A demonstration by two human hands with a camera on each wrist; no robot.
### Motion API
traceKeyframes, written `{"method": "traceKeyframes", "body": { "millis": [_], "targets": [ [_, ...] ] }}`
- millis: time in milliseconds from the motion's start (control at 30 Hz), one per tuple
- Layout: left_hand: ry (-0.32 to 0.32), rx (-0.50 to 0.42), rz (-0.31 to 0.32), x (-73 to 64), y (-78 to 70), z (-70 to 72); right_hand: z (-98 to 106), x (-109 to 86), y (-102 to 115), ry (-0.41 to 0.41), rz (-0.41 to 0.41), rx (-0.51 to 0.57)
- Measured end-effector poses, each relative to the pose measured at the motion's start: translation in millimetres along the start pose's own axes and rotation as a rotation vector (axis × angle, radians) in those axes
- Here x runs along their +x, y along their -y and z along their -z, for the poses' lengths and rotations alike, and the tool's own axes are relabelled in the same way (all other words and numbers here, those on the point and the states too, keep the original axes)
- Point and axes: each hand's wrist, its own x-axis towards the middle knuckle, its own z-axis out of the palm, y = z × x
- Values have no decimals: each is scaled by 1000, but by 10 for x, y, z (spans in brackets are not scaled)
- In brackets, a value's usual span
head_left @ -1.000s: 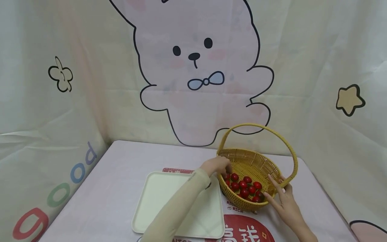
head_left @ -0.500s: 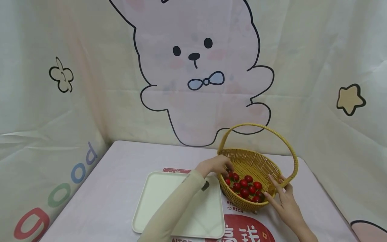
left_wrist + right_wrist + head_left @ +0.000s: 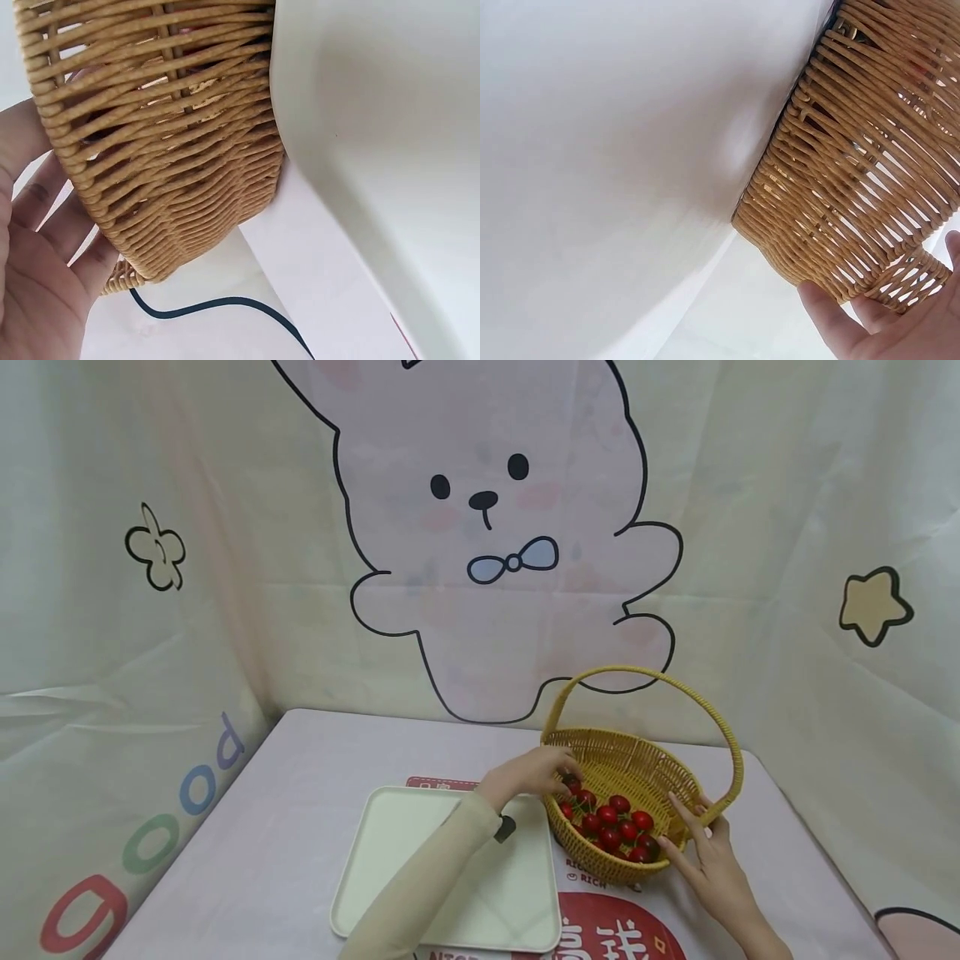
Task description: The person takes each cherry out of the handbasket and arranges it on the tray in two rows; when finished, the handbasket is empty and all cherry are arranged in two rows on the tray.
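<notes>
A yellow woven basket [image 3: 637, 760] with a tall arched handle stands at the right of the table, with several red cherries [image 3: 609, 837] gathered in its front left part. My left hand [image 3: 531, 774] reaches over the basket's left rim and pinches a dark red cherry at the fingertips. In the left wrist view the fingers of my left hand [image 3: 45, 247] pass over the rim, their tips mostly behind the weave [image 3: 165, 150]. My right hand [image 3: 712, 868] grips the right rim near the handle's base. The right wrist view shows its fingers against the wicker [image 3: 870, 172].
Left of the basket lies a white rectangular tray [image 3: 390, 852], partly under the left forearm [image 3: 427, 885]. A printed red mat [image 3: 615, 927] shows beneath the tray and basket. A printed curtain [image 3: 487, 610] closes off the table's back and sides.
My left hand has drawn slightly up and back to the left, and the cherry at its fingertips has risen. Nearby cherries have shifted a little. The right hand keeps its place on the basket.
</notes>
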Motion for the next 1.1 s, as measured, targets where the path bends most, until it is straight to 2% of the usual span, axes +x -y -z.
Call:
{"method": "traceKeyframes", "body": {
  "millis": [167, 367, 533, 733, 933, 1100],
  "targets": [
    [-27, 9, -40, -42, -61, 18, 7, 6, 2, -1, 1, 0],
    [-56, -8, -59, -100, -108, 10, 13, 13, 3, 1, 2, 3],
    [-111, -4, -101, -143, -146, 10, 17, 16, 1, 6, 1, 15],
    [-176, 2, -93, -227, -209, 11, 15, 15, 2, 6, 2, 17],
    [-299, 57, -97, -343, -261, 17, 16, 12, 10, -1, 14, 23],
    [-400, 52, -52, -465, -275, 7, 17, 7, 14, 2, 8, 15]
  ]
}}
